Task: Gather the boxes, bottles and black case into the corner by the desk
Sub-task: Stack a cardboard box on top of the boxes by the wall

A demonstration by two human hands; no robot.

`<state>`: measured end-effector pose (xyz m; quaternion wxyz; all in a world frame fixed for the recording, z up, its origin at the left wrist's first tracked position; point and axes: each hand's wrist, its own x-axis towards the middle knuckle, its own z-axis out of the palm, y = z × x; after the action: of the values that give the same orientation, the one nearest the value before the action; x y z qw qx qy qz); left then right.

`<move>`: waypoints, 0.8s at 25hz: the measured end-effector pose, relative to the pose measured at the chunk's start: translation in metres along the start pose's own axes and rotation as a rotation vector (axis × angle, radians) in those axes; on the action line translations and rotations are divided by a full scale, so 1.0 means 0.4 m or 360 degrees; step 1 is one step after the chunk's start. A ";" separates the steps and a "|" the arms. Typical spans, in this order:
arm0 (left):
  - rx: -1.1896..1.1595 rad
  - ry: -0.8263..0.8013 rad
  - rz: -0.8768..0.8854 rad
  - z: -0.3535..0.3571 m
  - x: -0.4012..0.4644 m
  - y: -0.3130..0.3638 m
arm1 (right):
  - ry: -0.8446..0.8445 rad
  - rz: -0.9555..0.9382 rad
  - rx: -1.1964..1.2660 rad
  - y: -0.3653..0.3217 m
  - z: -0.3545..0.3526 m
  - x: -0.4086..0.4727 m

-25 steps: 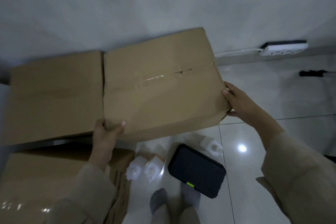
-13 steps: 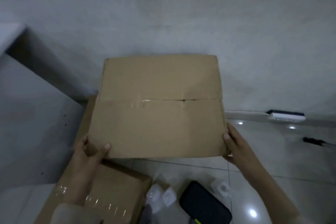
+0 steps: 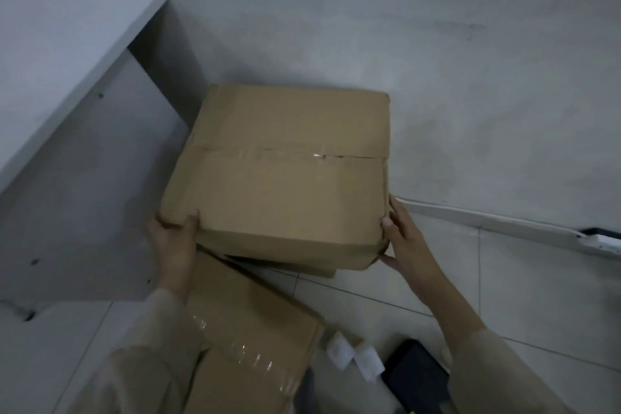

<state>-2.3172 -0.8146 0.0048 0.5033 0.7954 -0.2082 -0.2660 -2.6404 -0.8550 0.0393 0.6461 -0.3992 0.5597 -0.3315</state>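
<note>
at the far left stands the desk [image 3: 50, 54], its side panel running down to the floor and its back edge meeting the wall [image 3: 437, 27], which makes the corner. just right of that panel the left hand [image 3: 173, 239] grips the near left corner of the top box [image 3: 285, 175], thumb lying on the lid and fingers curled under the edge. this box sits tucked into the corner, close beside the desk panel and up against the wall, and it appears to rest on a lower box [image 3: 302, 267], of which only a thin strip shows beneath it. nearer the camera a third box [image 3: 248, 329], with shiny tape across its top, lies on the floor tiles [image 3: 521, 296] by the left sleeve, close to the stack but not squared into it.

right of that box, low in the view, two white bottles [image 3: 353, 355] stand on the floor, and beside them lies the black case [image 3: 415, 371], partly cut off by the frame edge. the right hand [image 3: 401, 239] grasps the near right corner of the top box, thumb on top and fingers wrapped round the side. a power strip [image 3: 601, 240] lies along the wall at the far right.

by my reading the task is roughly midway: two boxes are in the corner, both hands not yet let go, while the taped box, the bottles and the case are left to bring in.
</note>
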 end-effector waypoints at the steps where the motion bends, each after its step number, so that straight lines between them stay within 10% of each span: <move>1: -0.0147 0.0042 -0.0151 0.006 0.007 -0.011 | -0.0013 0.0017 0.0007 0.000 0.022 0.007; 5: -0.0740 -0.0261 -0.0899 0.070 -0.007 -0.009 | -0.0002 0.0039 0.0065 0.005 0.108 0.035; 20: -0.0318 -0.0497 -0.0753 0.055 0.002 -0.025 | 0.0130 0.0057 0.0122 0.037 0.172 0.052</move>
<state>-2.3298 -0.8263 -0.0123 0.4648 0.7178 -0.0648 -0.5143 -2.5695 -0.8563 0.0204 0.6433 -0.3502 0.5796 -0.3572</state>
